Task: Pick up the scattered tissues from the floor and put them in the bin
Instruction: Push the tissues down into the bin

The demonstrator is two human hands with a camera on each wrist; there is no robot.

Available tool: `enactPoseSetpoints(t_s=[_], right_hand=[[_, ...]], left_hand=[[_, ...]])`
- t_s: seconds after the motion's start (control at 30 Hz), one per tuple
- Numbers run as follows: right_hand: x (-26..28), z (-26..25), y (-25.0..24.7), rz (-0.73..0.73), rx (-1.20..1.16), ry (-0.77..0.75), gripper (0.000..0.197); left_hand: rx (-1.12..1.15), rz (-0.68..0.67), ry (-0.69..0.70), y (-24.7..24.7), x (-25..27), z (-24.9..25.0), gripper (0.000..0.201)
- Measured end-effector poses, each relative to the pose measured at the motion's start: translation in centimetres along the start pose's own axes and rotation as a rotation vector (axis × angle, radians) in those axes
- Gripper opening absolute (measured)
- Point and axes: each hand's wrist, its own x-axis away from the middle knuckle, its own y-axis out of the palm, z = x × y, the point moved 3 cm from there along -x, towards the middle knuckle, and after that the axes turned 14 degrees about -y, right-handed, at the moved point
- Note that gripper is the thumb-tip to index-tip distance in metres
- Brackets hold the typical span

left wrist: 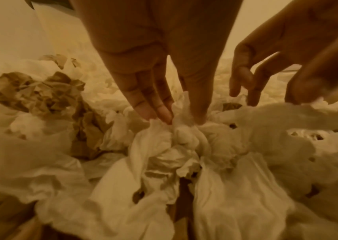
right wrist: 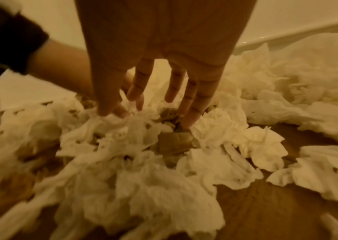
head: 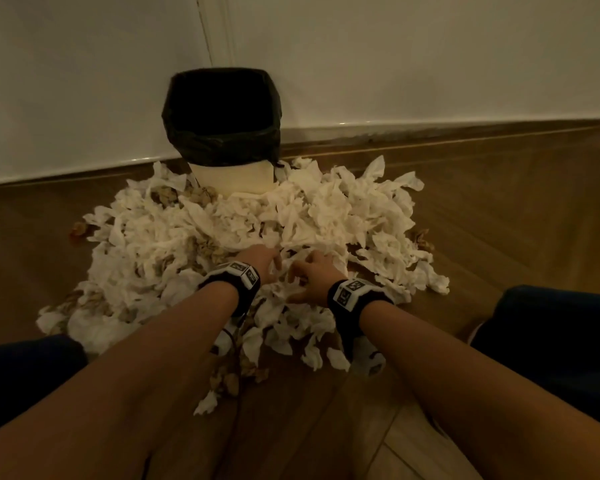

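A white bin point(head: 234, 176) lined with a black bag point(head: 222, 116) stands against the wall point(head: 430, 57), and a wide heap of white tissues point(head: 302, 216) spreads over the wooden floor point(head: 499, 209) right up to the bin's base, with a few brown crumpled pieces point(head: 168, 195) mixed in. Both hands are down in the near side of the heap, farthest from the bin. The left hand point(head: 262, 258) pinches a twist of tissue point(left wrist: 180, 129) between its thumb and fingertips. The right hand point(head: 310, 275), just beside it, has its fingers spread and reaching down into the paper, the tips touching tissue, but I cannot tell whether it grips anything.
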Motion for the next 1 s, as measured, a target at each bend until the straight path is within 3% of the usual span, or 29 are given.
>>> enactPoseSetpoints(t_s=[0.1,0.17,0.3,0.4,0.47,0.5,0.6,0.7,0.83,0.93,1.0], right_hand=[[-0.1,-0.5,1.7,-0.034,0.161,-0.071,0.064],[-0.1,-0.7,2.5,-0.058,0.265,-0.113,0.066],[-0.5,-0.6,3.0,-0.051,0.311,-0.148,0.036],[-0.5,-0.8,2.1,0.093,0.207,-0.102,0.008],[-0.5,-0.4,0.9,0.121,0.063,-0.011,0.006],[-0.6,-0.3,0.5,0.139,-0.076,0.043,0.015],[-0.1,0.8,-1.1,0.337,-0.4,0.233,0.022],[0.6,1.9,-1.9,0.519,-0.791,0.302,0.024],[1.5,1.5,-3.3,0.621,-1.255,0.42,0.037],[2.5,0.4,-4.7,0.668,-1.546,0.44,0.024],[3.2,-0.9,-6.4,0.681,-1.556,0.378,0.016]], left_hand=[[0.032,0.011,-0.025,-0.1,-0.2,0.4,0.024],[0.08,0.005,-0.063,-0.1,-0.2,0.4,0.031],[0.094,0.005,-0.077,-0.2,-0.4,0.1,0.04],[0.092,0.03,-0.071,-0.5,-0.3,-0.2,0.04],[0.124,0.053,-0.068,-0.9,-0.1,-0.5,0.039],[0.159,0.06,-0.069,-1.1,0.0,-0.7,0.036],[0.306,0.069,-0.13,-2.0,0.4,-1.6,0.031],[0.488,0.113,-0.183,-2.9,1.2,-2.2,0.035],[0.598,0.097,-0.222,-4.1,2.1,-2.3,0.039],[0.69,0.108,-0.254,-5.4,2.7,-2.1,0.036],[0.753,0.116,-0.239,-6.7,3.5,-1.9,0.026]])
